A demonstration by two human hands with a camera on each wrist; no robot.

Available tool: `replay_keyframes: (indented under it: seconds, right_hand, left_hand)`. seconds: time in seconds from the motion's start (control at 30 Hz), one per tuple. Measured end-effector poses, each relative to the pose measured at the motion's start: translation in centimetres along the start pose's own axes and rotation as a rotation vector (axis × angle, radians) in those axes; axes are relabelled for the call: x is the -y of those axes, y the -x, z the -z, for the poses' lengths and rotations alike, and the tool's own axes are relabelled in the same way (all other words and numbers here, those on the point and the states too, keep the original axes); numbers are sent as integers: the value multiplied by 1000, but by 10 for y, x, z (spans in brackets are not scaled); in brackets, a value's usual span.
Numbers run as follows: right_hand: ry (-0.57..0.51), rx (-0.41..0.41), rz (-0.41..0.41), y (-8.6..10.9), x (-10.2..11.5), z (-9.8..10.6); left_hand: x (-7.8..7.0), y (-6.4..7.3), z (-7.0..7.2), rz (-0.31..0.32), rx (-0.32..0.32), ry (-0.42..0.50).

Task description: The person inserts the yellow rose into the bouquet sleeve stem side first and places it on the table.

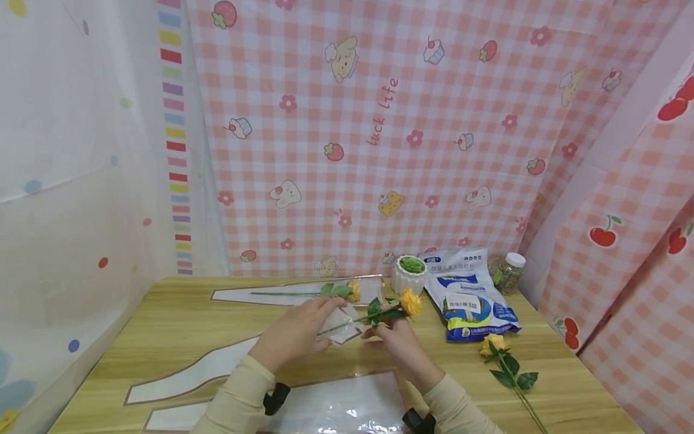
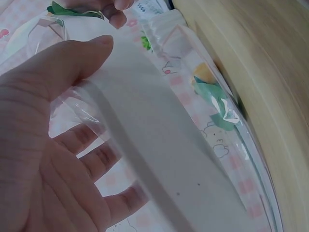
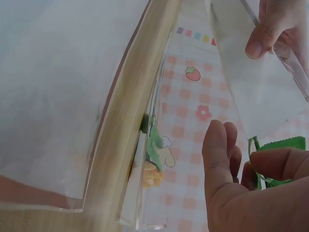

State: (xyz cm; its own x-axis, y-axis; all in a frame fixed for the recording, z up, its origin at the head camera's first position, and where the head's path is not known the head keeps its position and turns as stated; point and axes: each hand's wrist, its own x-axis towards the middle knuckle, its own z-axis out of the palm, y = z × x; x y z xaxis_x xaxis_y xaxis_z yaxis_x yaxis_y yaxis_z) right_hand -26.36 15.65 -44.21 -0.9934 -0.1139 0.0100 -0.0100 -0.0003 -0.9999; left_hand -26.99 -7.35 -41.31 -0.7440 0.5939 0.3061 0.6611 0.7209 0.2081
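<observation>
My left hand pinches a white-and-clear flower sleeve between thumb and fingers; the other fingers spread behind it in the left wrist view. My right hand pinches the green stem of a yellow rose just under its leaves, at the sleeve's end. The rose's bloom points to the right, and its stem runs left across the sleeve toward my left hand. Whether the stem lies inside the sleeve or in front of it, I cannot tell.
Behind my hands lies a sleeved yellow rose. Flat sleeves cover the left and front table. A ribbed white pot, a fertilizer bag and a lidded jar stand back right. Another rose lies at right.
</observation>
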Motion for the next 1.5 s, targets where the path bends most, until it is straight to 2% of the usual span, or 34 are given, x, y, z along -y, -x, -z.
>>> replay_keyframes:
  seconds: [0.4,0.9,1.07,1.5]
  right_hand:
    - [49,45,-36,1,0,5]
    - [17,141,-36,1,-2,17]
    - [-4,203,-71,-3,-7,22]
    - [-32,263,-140,-10,-14,28]
  left_hand:
    - [3,1,5,37,-8,67]
    - [7,2,13,60,-6,105]
    - [8,4,16,59,-7,100]
    - [14,5,18,61,-55,136]
